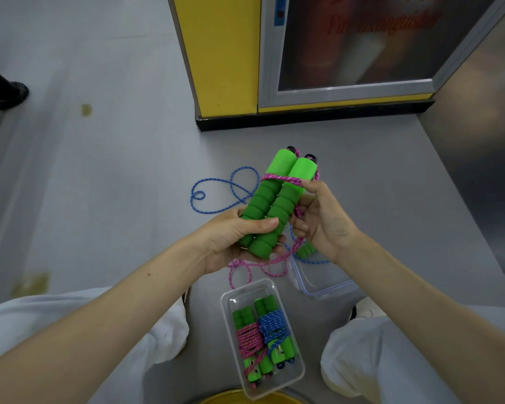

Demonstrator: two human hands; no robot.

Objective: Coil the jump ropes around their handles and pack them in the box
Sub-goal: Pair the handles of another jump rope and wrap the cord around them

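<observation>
While the head view looks down, the left hand (236,237) reaches in from the near left, palm up. Its fingers and thumb are curled round the near ends of two green handles (274,196), which it holds side by side and tilted away to the right. The right hand (324,220) sits just right of them, its thumb and fingers pinching the pink rope (277,178). That rope circles the handles in a few turns near their far ends, and its slack trails to the floor (99,170). Nearer, a clear box (247,294) holds a pink bundle (250,342) and a blue bundle (273,325). A loose blue rope (216,182) lies beyond the hands, and a lid (324,282) lies right of the box.
</observation>
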